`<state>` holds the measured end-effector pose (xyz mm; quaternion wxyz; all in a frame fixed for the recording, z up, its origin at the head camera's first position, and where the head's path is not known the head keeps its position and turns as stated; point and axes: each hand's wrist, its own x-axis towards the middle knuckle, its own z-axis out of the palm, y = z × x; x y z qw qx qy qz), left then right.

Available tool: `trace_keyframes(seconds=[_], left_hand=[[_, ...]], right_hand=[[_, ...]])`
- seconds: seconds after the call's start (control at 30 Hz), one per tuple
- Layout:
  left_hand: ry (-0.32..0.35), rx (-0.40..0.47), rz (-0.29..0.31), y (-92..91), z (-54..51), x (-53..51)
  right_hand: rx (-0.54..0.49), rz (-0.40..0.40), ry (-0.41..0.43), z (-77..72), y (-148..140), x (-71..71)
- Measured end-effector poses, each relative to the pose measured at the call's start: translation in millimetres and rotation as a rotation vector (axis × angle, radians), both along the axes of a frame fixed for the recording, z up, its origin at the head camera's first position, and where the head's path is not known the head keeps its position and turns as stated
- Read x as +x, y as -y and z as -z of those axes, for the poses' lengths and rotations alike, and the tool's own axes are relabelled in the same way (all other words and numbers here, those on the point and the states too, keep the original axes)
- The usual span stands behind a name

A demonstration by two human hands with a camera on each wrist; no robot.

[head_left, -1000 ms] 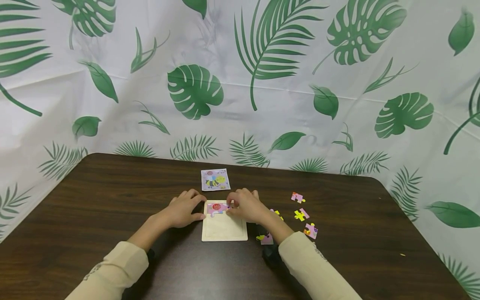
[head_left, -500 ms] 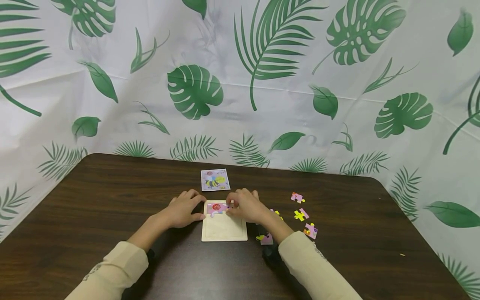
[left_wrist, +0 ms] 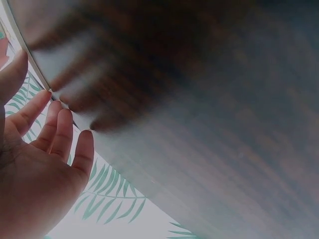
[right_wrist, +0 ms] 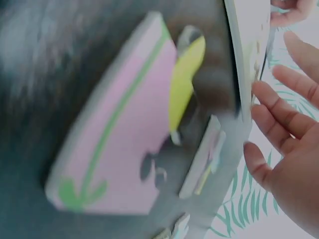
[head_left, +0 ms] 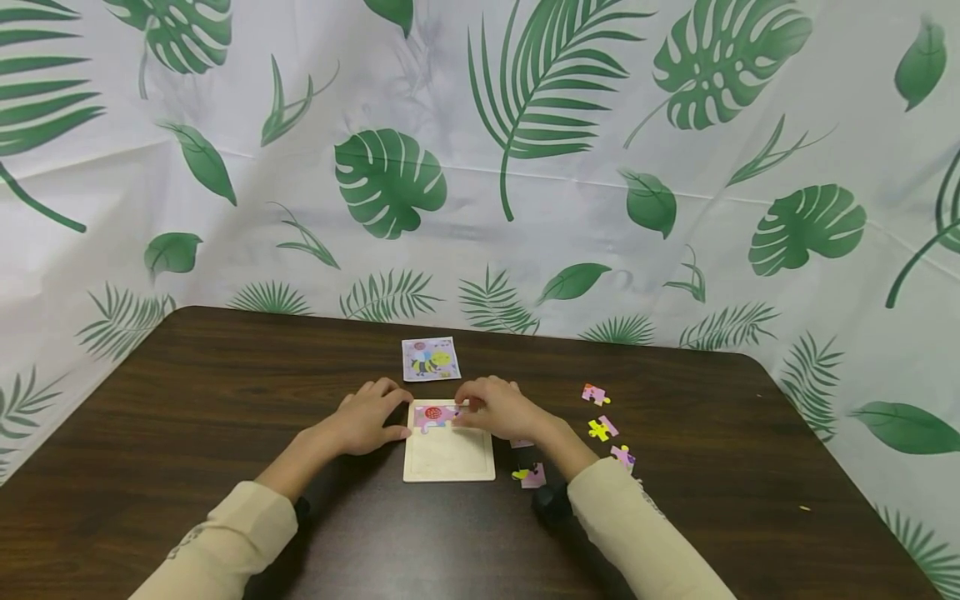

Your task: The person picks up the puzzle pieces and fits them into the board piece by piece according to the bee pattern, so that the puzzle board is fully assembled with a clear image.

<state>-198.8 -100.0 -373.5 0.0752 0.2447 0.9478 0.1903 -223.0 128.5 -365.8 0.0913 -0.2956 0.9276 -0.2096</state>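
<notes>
A pale wooden puzzle tray (head_left: 448, 457) lies on the table, with joined pink puzzle pieces (head_left: 432, 414) along its far side, one bearing a red round shape. My left hand (head_left: 366, 419) touches the tray's left edge with thumb and index finger; its other fingers extend loosely in the left wrist view. My right hand (head_left: 498, 408) is over the tray's far right corner, thumb and index finger apart beside the pieces. In the right wrist view its fingers are loosely bent near the tray's edge, and I see nothing gripped. The fingers partly hide that corner.
A bee picture card (head_left: 430, 360) lies beyond the tray. Loose puzzle pieces lie to the right, including a pink-and-red one (head_left: 595, 394), a yellow one (head_left: 602, 428) and a pink-and-yellow one (head_left: 532, 477). A leaf-patterned cloth (head_left: 562, 250) hangs behind the table.
My right hand has shifted slightly right, and its thumb and index finger show a wider gap over the tray corner. My left hand stays in place.
</notes>
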Motion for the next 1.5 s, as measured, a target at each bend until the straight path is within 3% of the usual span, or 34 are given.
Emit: trace_keyframes(seconds=[0.27, 0.73, 1.1, 1.5], left_hand=[[0.000, 0.003, 0.002, 0.3, -1.4, 0.9], [0.000, 0.012, 0.006, 0.2, -1.0, 1.6], [-0.002, 0.013, 0.005, 0.7, -1.7, 2.0], [-0.010, 0.022, 0.005, 1.7, 0.2, 1.3]], right_hand=[[-0.082, -0.031, 0.054, -6.5, -15, -4.5], [-0.066, 0.015, 0.052, -15.2, -59, -11.4], [-0.037, 0.103, 0.007, -21.7, -99, -18.7], [-0.033, 0.181, 0.028, -24.2, -142, -21.2]])
